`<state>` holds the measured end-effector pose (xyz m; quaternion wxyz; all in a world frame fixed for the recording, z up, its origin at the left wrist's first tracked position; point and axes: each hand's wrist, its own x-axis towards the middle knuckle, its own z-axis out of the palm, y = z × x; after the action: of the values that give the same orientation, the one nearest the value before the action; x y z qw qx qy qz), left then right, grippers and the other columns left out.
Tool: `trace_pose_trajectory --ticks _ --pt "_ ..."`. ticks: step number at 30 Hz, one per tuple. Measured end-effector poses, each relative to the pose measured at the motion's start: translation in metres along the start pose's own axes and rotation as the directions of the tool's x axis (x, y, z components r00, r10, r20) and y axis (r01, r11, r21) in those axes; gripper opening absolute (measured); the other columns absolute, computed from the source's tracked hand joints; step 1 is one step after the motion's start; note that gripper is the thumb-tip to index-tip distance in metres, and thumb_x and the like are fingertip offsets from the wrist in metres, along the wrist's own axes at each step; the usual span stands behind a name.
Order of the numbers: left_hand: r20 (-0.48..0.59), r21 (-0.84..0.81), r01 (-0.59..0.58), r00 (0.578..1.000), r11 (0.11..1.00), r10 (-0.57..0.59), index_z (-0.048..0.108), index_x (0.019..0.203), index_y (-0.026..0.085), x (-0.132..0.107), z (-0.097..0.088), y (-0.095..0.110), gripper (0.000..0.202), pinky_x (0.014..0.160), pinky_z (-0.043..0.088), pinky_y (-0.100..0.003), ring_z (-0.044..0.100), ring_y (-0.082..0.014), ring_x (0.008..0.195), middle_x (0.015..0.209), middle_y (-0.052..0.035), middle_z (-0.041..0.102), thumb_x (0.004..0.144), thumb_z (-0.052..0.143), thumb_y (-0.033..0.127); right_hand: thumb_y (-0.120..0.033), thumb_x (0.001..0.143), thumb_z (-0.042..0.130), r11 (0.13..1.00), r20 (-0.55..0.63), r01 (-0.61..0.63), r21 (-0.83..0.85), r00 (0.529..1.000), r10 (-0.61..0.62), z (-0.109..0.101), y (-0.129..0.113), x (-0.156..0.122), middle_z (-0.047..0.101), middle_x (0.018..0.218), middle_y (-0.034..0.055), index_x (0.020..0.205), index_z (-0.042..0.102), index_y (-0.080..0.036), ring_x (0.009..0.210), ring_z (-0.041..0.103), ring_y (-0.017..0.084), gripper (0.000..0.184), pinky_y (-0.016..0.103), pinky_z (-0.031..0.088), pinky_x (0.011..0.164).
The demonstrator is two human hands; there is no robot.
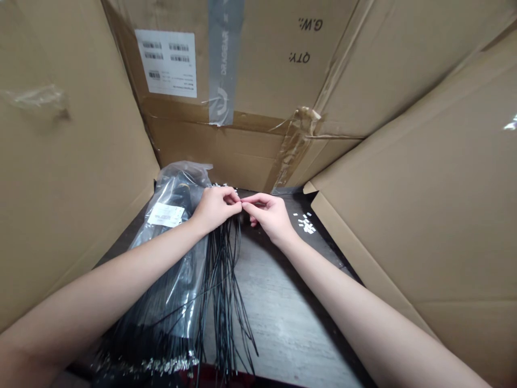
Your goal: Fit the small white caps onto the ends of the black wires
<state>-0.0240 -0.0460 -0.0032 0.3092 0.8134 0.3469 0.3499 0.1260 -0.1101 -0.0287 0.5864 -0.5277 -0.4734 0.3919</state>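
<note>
My left hand and my right hand meet at the middle, fingertips pinched together almost touching. A thin black cable appears to run down from the left fingertips. Whatever lies between the right thumb and forefinger is too small to make out. Below the left hand, a bundle of loose black cables hangs towards the near edge of the table. Beside it, under my left forearm, lies a clear plastic bag full of more black cables, with a white label on it. Silvery ends show at its near end.
Small white pieces are scattered on the dark table right of my right hand; more white pieces lie behind the left. Cardboard walls stand left, right and at the back, where a taped box bears a barcode label.
</note>
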Motion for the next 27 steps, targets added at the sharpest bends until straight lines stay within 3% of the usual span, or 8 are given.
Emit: trace_pose_trajectory --ticks 7,15,20,27 --pt "-0.004 0.056 -0.041 0.999 0.998 0.042 0.071 0.070 0.016 -0.001 -0.001 0.000 0.004 0.060 0.045 -0.023 0.061 -0.0135 0.060 0.066 -0.0008 0.071 0.070 0.067 0.016 -0.042 0.072 0.073 0.990 -0.037 0.061 -0.126 0.997 -0.066 0.002 0.002 -0.003 0.063 0.061 0.0009 0.081 0.072 -0.016 0.045 0.051 0.011 0.027 0.023 0.047 0.040" --pt "0.050 0.075 -0.112 0.993 0.991 0.109 0.073 0.076 0.017 -0.003 0.000 0.000 0.009 0.064 0.048 -0.023 0.064 -0.0137 0.062 0.070 -0.0016 0.074 0.073 0.064 0.015 -0.041 0.073 0.070 0.993 -0.073 0.017 -0.121 0.997 -0.026 0.004 -0.003 -0.004 0.053 0.052 -0.0041 0.074 0.060 -0.019 0.043 0.049 0.010 0.024 0.021 0.045 0.039" --pt "0.130 -0.011 -0.008 0.992 1.000 0.010 0.074 0.084 0.014 -0.002 0.004 -0.001 0.013 0.067 0.052 -0.025 0.070 -0.0168 0.070 0.077 -0.0048 0.076 0.075 0.067 0.021 -0.036 0.073 0.067 1.000 -0.117 -0.012 0.000 0.993 0.012 0.004 -0.002 0.000 0.052 0.050 -0.0061 0.074 0.058 -0.019 0.040 0.047 0.008 0.019 0.019 0.043 0.039" --pt "0.289 -0.129 0.075 0.957 0.989 -0.035 0.072 0.080 0.013 -0.002 0.008 -0.003 0.011 0.066 0.054 -0.026 0.071 -0.0180 0.071 0.076 -0.0073 0.076 0.074 0.069 0.022 -0.037 0.070 0.068 0.962 -0.179 -0.052 0.267 0.978 0.102 -0.004 0.006 0.013 0.065 0.077 -0.0029 0.075 0.054 -0.020 0.041 0.051 0.005 0.023 0.019 0.042 0.036"
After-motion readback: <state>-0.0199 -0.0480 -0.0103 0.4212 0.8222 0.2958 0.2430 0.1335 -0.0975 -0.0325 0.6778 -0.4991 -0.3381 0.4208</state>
